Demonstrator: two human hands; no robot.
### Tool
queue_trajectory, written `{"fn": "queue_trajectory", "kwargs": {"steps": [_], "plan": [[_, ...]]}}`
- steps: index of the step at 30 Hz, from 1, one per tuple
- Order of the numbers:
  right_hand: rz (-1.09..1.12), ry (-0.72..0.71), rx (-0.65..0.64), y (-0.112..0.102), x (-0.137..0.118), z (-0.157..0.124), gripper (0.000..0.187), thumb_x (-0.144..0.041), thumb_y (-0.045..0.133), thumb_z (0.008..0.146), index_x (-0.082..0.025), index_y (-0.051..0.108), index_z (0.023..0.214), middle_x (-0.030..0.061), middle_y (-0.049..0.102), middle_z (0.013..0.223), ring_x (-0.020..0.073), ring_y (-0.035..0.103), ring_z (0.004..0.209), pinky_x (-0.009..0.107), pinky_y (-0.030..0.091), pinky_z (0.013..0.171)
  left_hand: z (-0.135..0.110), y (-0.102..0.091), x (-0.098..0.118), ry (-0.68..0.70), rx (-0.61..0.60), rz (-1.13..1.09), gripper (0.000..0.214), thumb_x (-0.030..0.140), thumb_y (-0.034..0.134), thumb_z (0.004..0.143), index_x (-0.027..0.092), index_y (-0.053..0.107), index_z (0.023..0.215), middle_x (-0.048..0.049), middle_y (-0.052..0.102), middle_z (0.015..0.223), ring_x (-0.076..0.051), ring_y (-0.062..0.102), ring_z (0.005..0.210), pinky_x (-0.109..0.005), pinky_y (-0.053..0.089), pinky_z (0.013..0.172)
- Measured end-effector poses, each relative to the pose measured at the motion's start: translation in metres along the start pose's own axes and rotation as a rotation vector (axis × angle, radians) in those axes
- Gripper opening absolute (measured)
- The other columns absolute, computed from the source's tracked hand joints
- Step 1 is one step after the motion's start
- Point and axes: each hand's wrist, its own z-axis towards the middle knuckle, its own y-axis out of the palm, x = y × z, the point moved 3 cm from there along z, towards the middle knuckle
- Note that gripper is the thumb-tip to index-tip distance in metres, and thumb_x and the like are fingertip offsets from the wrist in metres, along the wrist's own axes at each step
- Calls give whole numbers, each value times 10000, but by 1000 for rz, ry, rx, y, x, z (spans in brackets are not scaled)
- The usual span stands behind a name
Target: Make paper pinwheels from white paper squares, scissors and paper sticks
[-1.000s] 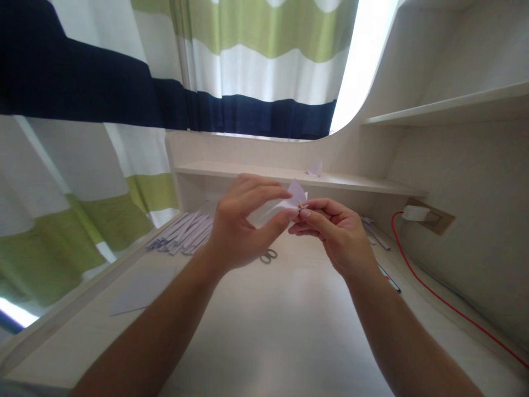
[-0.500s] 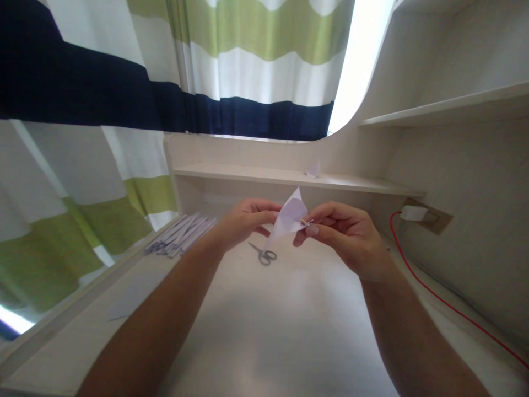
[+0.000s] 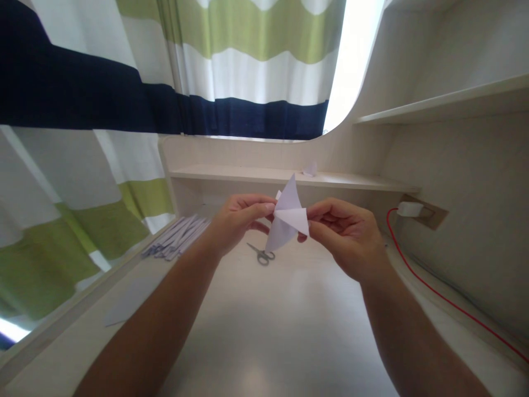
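Above the desk, both hands hold a folded white paper point(image 3: 288, 214) with several pointed flaps. One point stands up, a broad flap reaches right, and another slants down to the left. My left hand point(image 3: 243, 218) pinches its left side between thumb and fingers. With thumb and forefinger, my right hand point(image 3: 347, 231) grips the right flap's edge; the other fingers curl behind. Just under the paper, grey scissors point(image 3: 262, 255) lie on the desk, blades pointing up and left.
Several narrow paper strips point(image 3: 177, 238) lie in a pile at the left, with a flat white sheet point(image 3: 133, 300) nearer me. A small folded paper point(image 3: 309, 169) sits on the back shelf point(image 3: 239, 173). A white plug point(image 3: 409, 209) with a red cable point(image 3: 433, 303) is on the right.
The folded paper has turned, so its broad flap now faces right and its flaps are spread. The small yellowish bit by my right fingertips no longer shows. Both hands stay close together.
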Motion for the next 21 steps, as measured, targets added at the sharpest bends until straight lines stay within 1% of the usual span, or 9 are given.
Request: {"fn": "queue_trajectory", "kwargs": {"steps": [2, 5, 8, 11, 16, 19, 21], "plan": [[-39, -7, 32, 0, 0, 1, 56, -205, 841, 862, -218, 791, 885, 27, 804, 781, 169, 744, 684, 312, 617, 676, -1, 2, 2, 28, 22, 31, 187, 345, 799, 901, 203, 880, 992, -88, 815, 897, -167, 729, 763, -250, 611, 652], [-58, -8, 45, -1, -1, 3, 66, -229, 855, 846, -221, 794, 868, 27, 797, 756, 173, 733, 670, 310, 606, 649, -2, 4, 5, 88, 63, 78, 207, 367, 798, 913, 205, 877, 1015, -77, 811, 866, -172, 728, 770, -265, 603, 679], [-35, 9, 50, -2, -2, 4, 99, -292, 884, 834, -238, 808, 870, 33, 799, 757, 186, 740, 675, 318, 609, 631, -2, 7, 6, 148, 111, 87, 205, 375, 823, 900, 219, 872, 1023, -63, 812, 865, -168, 722, 769, -271, 592, 691], [7, 11, 38, -3, -3, 4, 136, -351, 903, 829, -266, 819, 895, 37, 811, 786, 207, 762, 707, 343, 632, 654, -2, 10, 5, 187, 129, 69, 170, 363, 845, 886, 235, 870, 995, -54, 823, 888, -164, 719, 768, -278, 583, 707], [35, -19, 10, -3, -5, 4, 89, -315, 877, 870, -270, 834, 933, 34, 825, 811, 203, 782, 733, 351, 659, 712, -1, 16, 2, 194, 129, 17, 109, 327, 852, 886, 246, 865, 958, -36, 826, 882, -147, 704, 749, -273, 573, 717], [5, -28, 46, -3, -5, 3, 90, -306, 886, 858, -279, 844, 932, 27, 824, 809, 207, 780, 730, 359, 668, 708, -1, 18, -3, 167, 131, -26, 111, 343, 845, 895, 250, 859, 956, -32, 821, 883, -151, 710, 758, -284, 579, 735], [-32, -40, 83, -4, -5, 1, 117, -295, 896, 846, -292, 852, 954, 23, 833, 850, 211, 786, 762, 364, 672, 734, 0, 18, -8, 143, 132, -52, 127, 361, 837, 905, 252, 854, 968, -31, 816, 890, -148, 710, 761, -282, 576, 736]]}}
